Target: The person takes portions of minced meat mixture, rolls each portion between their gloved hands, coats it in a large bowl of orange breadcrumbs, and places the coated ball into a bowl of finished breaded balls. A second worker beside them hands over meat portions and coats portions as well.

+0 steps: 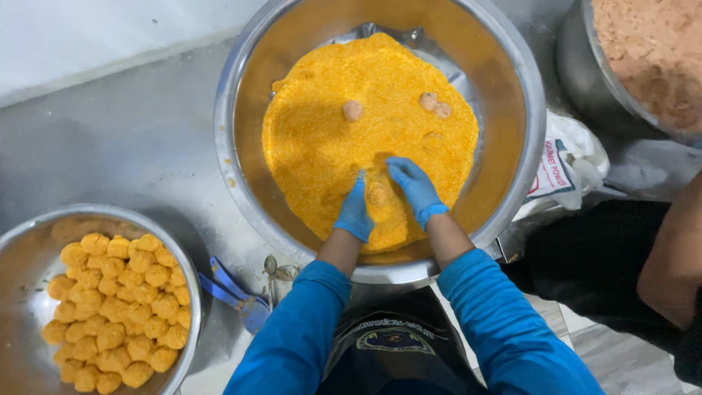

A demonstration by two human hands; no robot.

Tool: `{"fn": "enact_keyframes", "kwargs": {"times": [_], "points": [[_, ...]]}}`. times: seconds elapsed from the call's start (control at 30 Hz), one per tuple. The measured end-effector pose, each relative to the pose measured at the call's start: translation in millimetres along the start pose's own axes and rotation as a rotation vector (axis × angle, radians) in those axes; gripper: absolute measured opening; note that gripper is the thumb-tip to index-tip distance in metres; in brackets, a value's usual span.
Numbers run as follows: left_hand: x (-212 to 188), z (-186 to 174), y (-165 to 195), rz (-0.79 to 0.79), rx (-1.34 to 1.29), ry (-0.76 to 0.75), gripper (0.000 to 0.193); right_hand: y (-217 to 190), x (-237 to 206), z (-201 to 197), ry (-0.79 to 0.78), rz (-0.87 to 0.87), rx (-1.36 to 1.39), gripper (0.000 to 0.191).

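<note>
On steel counter, crumb-filled bowl (gloved hands inside)

Left hand: blue-gloved, centre frame, cupped inward, fingers up.
Right hand: blue-gloved, cupped opposite, close beside.
Forearms: bare, blue sleeves below.

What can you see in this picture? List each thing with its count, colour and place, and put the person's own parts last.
Large bowl: one, steel, centre, on the steel table.
Crumbs: one heap, orange, in the large bowl.
Uncoated balls: three, pale pink, on the crumbs.
Ball between the hands: one, crumb-dusted.
Left bowl: one, steel, lower left.
Coated balls: several dozen, orange, in the left bowl.
Right bowl: one, steel, upper right, holding a pinkish-brown mixture.
Bag: one, white, right of the large bowl.
Other person's arm: one, right edge.
Left hand: blue glove, beside the ball.
Right hand: blue glove, beside the ball.
</note>
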State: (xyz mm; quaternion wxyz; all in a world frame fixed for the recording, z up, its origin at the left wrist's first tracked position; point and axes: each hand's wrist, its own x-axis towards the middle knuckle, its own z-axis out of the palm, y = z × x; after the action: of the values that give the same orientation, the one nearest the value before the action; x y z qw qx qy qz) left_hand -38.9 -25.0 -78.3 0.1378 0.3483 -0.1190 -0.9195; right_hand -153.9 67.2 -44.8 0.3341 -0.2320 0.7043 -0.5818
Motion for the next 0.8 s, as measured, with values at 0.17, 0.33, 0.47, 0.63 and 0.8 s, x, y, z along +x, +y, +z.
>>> {"fn": "enact_keyframes", "kwargs": {"times": [0.17, 0.33, 0.47, 0.63, 0.8], "points": [[9, -13, 13, 0.016, -0.122, -0.155, 0.030, 16, -3, 8, -0.137, 0.393, -0.924, 0.082], [1, -32, 31, 0.080, -0.120, 0.074, 0.026, -4, -14, 11, -0.230, 0.705, 0.319, 0.051], [-3, -34, 33, 0.055, -0.090, 0.129, 0.034, -16, -17, 11, -0.177, 0.402, 0.240, 0.046], [-14, -9, 16, 0.148, 0.017, -0.023, 0.044, 8, -17, 41, -0.020, -0.221, -0.267, 0.042], [-24, -7, 6, 0.402, 0.291, -0.185, 0.048, 21, -22, 52, 0.310, -0.062, -0.047, 0.036]]}}
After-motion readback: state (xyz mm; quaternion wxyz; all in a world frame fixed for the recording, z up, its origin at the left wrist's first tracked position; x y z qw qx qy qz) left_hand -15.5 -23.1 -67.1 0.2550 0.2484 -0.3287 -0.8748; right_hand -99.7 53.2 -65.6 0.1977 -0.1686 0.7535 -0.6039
